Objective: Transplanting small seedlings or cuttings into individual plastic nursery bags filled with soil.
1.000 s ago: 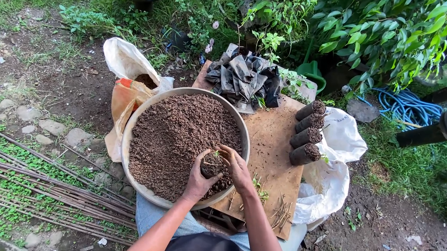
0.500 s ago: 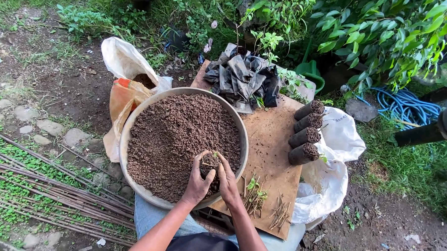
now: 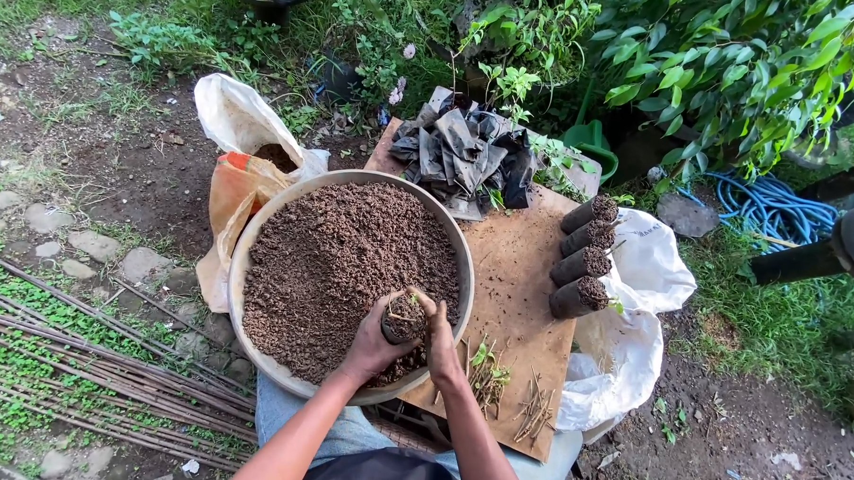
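Observation:
A wide round basin (image 3: 257,226) full of brown crumbly soil (image 3: 331,265) rests on my lap. At its near right rim, my left hand (image 3: 374,344) holds a small black nursery bag (image 3: 405,318) filled with soil, a tiny green shoot sticking out of its top. My right hand (image 3: 440,337) presses against the right side and top of the same bag. Both hands close around it above the soil.
A brown board (image 3: 520,272) lies to the right with small cuttings (image 3: 487,370) and twigs (image 3: 535,409) on it. Several filled black bags (image 3: 585,257) lie on their sides, empty black bags (image 3: 468,152) are piled behind. White sacks, bamboo sticks (image 3: 82,351), blue hose (image 3: 769,205).
Both hands and the small bag have shifted slightly toward the basin's near right rim. The right hand has come closer against the bag's top.

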